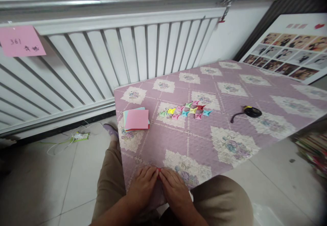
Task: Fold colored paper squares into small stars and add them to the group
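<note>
Near the front edge of the cloth-covered table point(201, 137), my left hand point(143, 185) and my right hand point(176, 188) meet at the fingertips over a small red piece point(159, 171), mostly hidden under them. The fingers of both hands are pressed together on it. Ahead and to the left lies a stack of coloured paper with a pink sheet point(138, 119) on top. Several small folded pieces in pink, green, yellow, blue and red lie in the middle, among them a yellow one point(171, 111) and a light blue one point(207, 113).
A black object with a cord point(252, 112) lies on the right of the table. A photo board point(288, 49) leans at the back right. Behind the table stands a white radiator point(143, 49). A power strip point(81, 136) is on the floor at left.
</note>
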Available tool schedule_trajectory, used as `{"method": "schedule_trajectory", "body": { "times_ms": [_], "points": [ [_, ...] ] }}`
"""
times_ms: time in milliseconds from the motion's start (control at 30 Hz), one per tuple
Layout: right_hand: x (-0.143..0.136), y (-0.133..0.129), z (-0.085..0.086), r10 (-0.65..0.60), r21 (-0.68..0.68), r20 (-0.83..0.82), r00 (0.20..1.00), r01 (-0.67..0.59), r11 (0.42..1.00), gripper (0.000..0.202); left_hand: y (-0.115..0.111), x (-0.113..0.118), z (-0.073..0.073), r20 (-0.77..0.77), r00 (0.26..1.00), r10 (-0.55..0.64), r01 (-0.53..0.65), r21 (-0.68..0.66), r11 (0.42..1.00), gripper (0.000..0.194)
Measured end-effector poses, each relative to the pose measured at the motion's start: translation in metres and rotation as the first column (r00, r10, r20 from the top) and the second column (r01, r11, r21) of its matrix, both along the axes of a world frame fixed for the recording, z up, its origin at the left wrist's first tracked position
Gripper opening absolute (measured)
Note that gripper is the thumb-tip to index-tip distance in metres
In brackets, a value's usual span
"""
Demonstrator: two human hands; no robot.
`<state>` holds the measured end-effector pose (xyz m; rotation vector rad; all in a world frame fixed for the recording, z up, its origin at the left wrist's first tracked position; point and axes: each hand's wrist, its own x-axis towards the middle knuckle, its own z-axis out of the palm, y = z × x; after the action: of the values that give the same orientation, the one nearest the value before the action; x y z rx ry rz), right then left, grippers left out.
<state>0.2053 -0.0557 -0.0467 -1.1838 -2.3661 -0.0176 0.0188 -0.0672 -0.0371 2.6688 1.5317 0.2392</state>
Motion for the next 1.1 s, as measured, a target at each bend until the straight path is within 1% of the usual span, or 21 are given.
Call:
{"method": "schedule_trajectory", "body": {
  "times_ms": [67,167,333,433,533,633,733,800,900,1000,1033,1100],
  "points": [
    [0.006,0.0,0.005,0.015,0.0,0.037,0.999,-0.015,1.0,0.034,-0.002,-0.002,-0.001,-0.014,1.0,0.006,-0.006,0.002,1.0,0.044],
    [0.016,-0.002,0.012,0.0,-0.033,0.061,0.998,0.002,0.999,0.034,-0.004,-0.005,0.001,-0.025,0.999,0.021,-0.021,0.001,1.0,0.045],
    [0.018,-0.001,0.018,-0.042,-0.078,0.026,0.999,0.044,0.996,0.031,-0.001,-0.006,0.003,0.03,0.999,0.033,-0.032,-0.036,0.999,0.045],
    [0.013,0.007,0.023,-0.074,-0.188,0.019,0.997,0.077,0.979,0.028,0.004,-0.006,0.006,0.101,0.993,0.065,-0.057,-0.082,0.995,0.044],
    [0.009,0.019,0.031,-0.076,-0.296,0.061,0.995,0.091,0.951,0.031,0.01,-0.005,0.014,0.18,0.976,0.119,-0.091,-0.157,0.983,0.039],
    [0.009,0.031,0.037,-0.038,-0.303,0.068,0.997,0.057,0.951,0.025,0.016,-0.003,0.024,0.223,0.962,0.158,-0.111,-0.211,0.971,0.033],
    [0.011,0.036,0.037,-0.002,-0.275,0.074,0.997,0.023,0.961,0.018,0.023,-0.002,0.032,0.225,0.964,0.143,-0.094,-0.217,0.972,0.026],
    [0.011,0.037,0.035,0.014,-0.256,0.07,0.997,0.005,0.967,0.016,0.026,-0.001,0.033,0.224,0.966,0.124,-0.077,-0.211,0.975,0.023],
    [0.011,0.036,0.033,0.008,-0.268,0.016,1.0,-0.003,0.963,0.014,0.029,-0.001,0.033,0.233,0.966,0.109,-0.063,-0.197,0.978,0.019],
    [0.009,0.037,0.033,-0.068,-0.376,-0.14,0.988,0.011,0.927,0.015,0.034,0.001,0.032,0.292,0.949,0.122,-0.066,-0.193,0.979,0.014],
    [0.008,0.038,0.033,-0.094,-0.412,-0.194,0.977,0.006,0.911,0.018,0.035,0.001,0.033,0.346,0.927,0.148,-0.071,-0.225,0.972,0.013],
    [0.005,0.038,0.037,-0.119,-0.461,-0.271,0.955,-0.02,0.887,0.026,0.038,0.003,0.035,0.472,0.849,0.238,-0.072,-0.341,0.937,0.015]
  ]
}}
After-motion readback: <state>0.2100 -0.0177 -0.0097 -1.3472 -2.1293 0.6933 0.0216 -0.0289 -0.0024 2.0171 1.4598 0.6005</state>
